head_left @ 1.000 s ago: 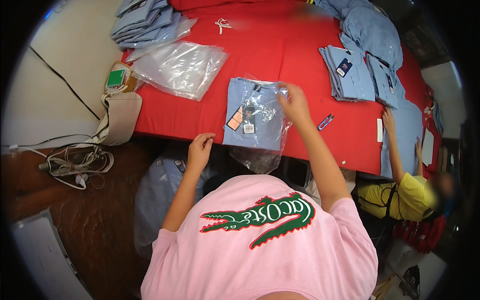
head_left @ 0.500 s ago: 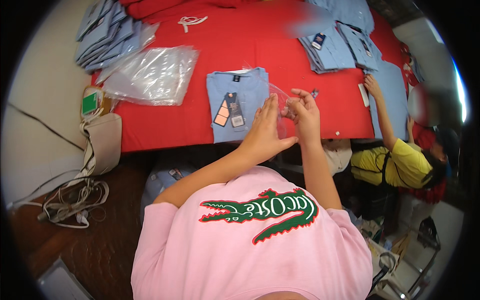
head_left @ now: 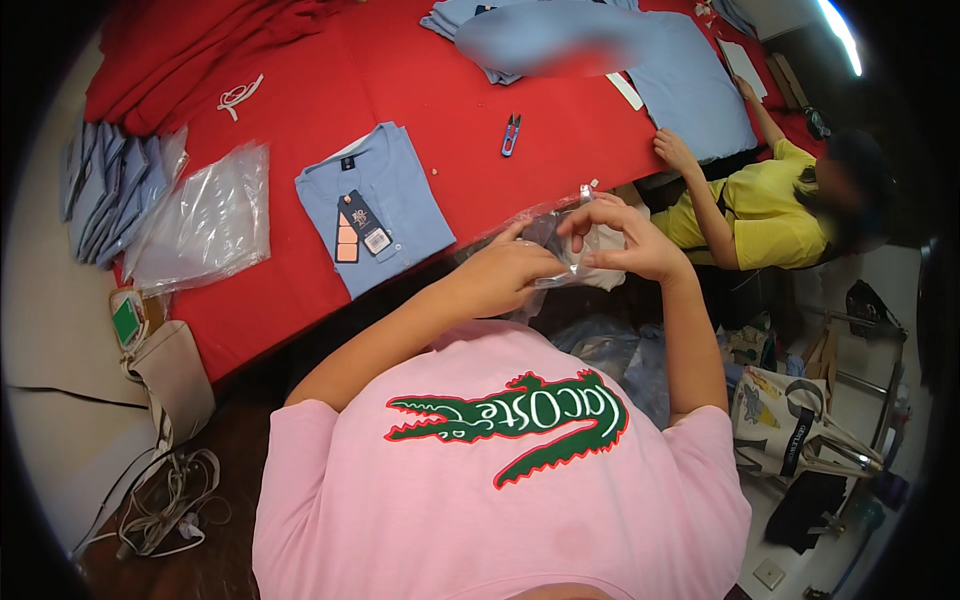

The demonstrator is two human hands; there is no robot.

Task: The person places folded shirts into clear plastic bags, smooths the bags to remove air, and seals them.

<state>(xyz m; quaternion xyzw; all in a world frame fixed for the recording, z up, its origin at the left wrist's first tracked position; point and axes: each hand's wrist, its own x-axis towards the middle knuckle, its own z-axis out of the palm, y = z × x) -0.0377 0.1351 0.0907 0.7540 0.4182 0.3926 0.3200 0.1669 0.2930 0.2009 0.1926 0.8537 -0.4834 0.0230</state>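
Note:
A clear plastic bag (head_left: pixel 545 232) is stretched between my two hands just off the table's front edge. My left hand (head_left: pixel 500 275) grips its left side, fingers bent over the film. The thumb and fingers of my right hand (head_left: pixel 640 242) are curled at the bag's other side, pinching the film. On the table, left of my hands, lies a folded light-blue shirt (head_left: pixel 405 190). Two hang tags, one dark (head_left: pixel 368 222) and one with orange panels (head_left: pixel 346 235), rest on its front. Neither hand touches the shirt.
Flat clear bags (head_left: pixel 220 215) and bagged blue garments (head_left: pixel 115 190) lie at the left of the red-covered table (head_left: pixel 330 75). Blue thread snips (head_left: pixel 511 136) lie beyond my hands. At the right, a person in yellow (head_left: pixel 765 205) has a hand by blue fabric (head_left: pixel 690 90).
My hands and the bag have moved away from the shirt, off the table's edge. The view has turned rightward. The snips now show fully.

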